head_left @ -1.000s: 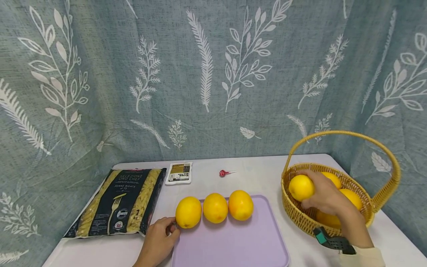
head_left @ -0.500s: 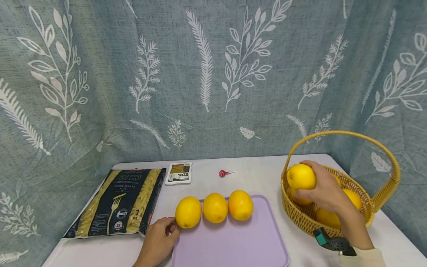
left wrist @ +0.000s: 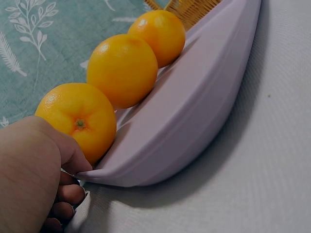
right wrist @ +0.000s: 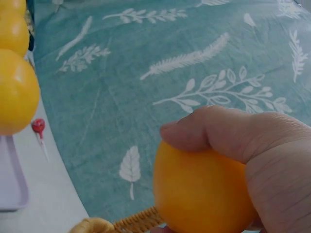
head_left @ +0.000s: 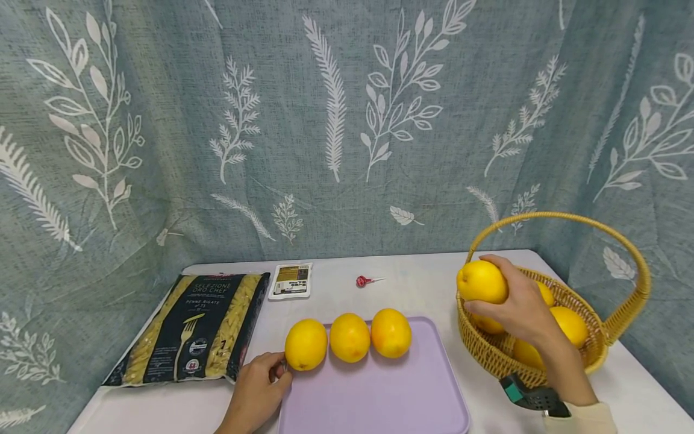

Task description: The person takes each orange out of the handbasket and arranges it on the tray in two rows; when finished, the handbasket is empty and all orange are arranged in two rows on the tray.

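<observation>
- The left hand (head_left: 255,389) pinches the near left part of the tray (head_left: 374,401), with the thumb on top of the rim and the other fingers curled under it.
- The tray is light purple, smooth and shallow, with round corners.
- A dark band (head_left: 534,398) goes around the right wrist, by a cream sleeve (head_left: 580,419).
- The right hand (head_left: 520,304) has its thumb and fingers curved around one orange (head_left: 482,282), held up over the left side of the basket.
- That orange is fat, round and shiny. It looks yellow from the head and a deeper orange by the right wrist.
- The basket (head_left: 470,334) is woven, golden brown, with a tall, curved handle. More oranges (head_left: 569,325) lie inside.
- Three oranges (head_left: 349,337) sit in a row along the tray's far side. The left one is right by the left hand and shows a small green spot in the left wrist view.
- A black pasta bag (head_left: 197,328) lies flat left of the tray.
- Farther back are a small flat packet (head_left: 291,281) and a red lollipop (head_left: 362,281) with a white stick.
- The table (head_left: 428,283) is white.
- Behind it hangs a blue-green curtain (head_left: 347,229) with white leaves.
</observation>
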`<state>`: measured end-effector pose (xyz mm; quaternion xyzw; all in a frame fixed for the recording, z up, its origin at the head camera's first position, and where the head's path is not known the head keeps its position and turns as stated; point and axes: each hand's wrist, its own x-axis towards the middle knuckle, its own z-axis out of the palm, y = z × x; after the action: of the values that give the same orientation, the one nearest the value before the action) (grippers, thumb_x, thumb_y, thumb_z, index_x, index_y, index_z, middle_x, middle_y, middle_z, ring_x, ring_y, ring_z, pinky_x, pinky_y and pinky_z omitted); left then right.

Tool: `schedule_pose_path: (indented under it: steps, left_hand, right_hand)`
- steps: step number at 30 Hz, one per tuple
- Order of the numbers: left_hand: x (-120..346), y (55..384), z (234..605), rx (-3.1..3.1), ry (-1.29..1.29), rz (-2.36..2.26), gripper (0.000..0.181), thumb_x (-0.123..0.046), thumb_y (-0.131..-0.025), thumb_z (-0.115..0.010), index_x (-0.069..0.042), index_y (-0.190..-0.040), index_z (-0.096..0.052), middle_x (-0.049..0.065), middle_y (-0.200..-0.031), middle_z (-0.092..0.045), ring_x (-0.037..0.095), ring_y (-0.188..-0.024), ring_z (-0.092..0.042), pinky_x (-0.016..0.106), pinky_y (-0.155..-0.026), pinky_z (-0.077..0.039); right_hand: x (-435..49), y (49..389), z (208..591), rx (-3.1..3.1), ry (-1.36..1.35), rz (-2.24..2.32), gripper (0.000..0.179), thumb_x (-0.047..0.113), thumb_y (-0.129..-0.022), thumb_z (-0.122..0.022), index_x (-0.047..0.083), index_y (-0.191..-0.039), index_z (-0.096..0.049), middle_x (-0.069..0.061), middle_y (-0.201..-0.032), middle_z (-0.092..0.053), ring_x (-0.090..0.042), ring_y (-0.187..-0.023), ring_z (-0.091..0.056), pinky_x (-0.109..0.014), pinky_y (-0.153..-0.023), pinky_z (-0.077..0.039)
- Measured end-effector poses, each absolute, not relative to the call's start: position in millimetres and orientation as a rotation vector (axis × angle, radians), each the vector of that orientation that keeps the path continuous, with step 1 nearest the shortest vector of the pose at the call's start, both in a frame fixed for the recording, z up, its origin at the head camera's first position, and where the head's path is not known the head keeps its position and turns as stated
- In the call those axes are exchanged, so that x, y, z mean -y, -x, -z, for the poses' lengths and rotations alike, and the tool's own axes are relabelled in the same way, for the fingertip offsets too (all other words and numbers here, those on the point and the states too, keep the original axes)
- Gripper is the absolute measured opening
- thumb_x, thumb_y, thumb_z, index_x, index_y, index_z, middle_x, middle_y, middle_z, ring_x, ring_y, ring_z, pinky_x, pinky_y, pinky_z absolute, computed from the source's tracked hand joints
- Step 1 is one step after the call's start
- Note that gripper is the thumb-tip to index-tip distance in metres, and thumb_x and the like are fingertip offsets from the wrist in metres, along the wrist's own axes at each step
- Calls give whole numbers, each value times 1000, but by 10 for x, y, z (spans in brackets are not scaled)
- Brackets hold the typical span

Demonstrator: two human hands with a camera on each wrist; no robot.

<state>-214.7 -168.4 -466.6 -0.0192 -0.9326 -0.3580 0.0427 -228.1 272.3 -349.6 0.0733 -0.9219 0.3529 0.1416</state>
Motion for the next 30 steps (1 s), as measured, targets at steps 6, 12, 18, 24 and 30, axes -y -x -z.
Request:
schedule_pose_path:
  steps: [6,12,18,24,30]
  left_hand:
    - [1684,2151,4666,2852,59,1102,20,-9,-85,-71,0,-103,-71,-2,-79,-55,15,-76,-47,29,-65,-39]
    - [1677,2144,4657,2862,20,1117,21,-8,-85,-69,-1,-104,-72,-1,-78,-55,15,-77,-48,29,-67,-40]
    - [1674,2140,4662,2857,27,1120,20,-8,-85,-68,0,-103,-71,-1,-78,-55,15,-76,-48,28,-66,-40]
    - [1673,2144,4663,2856,30,1117,20,-8,-85,-68,-1,-103,-72,-2,-78,-55,15,-76,-48,28,-66,-40]
    - [1671,2147,4665,2848,35,1113,18,-8,-85,-68,-1,-102,-72,-2,-77,-54,15,-76,-48,28,-66,-39]
  right_hand:
    - [-2624,2305,3532,2636,-222,-1086,86,33,-82,-82,14,-153,-38,-18,-130,-58,-31,-95,-60,-40,-75,-51]
    - [-2499,2344,3587,2628,-241,-1126,85,34,-80,-84,11,-150,-41,-19,-127,-61,-28,-91,-62,-38,-73,-52]
    - [-2352,2352,3634,2657,-196,-1104,83,36,-79,-84,8,-146,-46,-18,-126,-61,-28,-93,-62,-37,-74,-51]
    - [-2197,2364,3668,2665,-166,-1134,84,42,-81,-82,7,-148,-45,-19,-128,-62,-28,-96,-64,-38,-76,-52]
    - [-2015,2389,3757,2604,-154,-1263,72,38,-89,-74,10,-148,-43,-19,-121,-64,-26,-92,-64,-36,-76,-52]
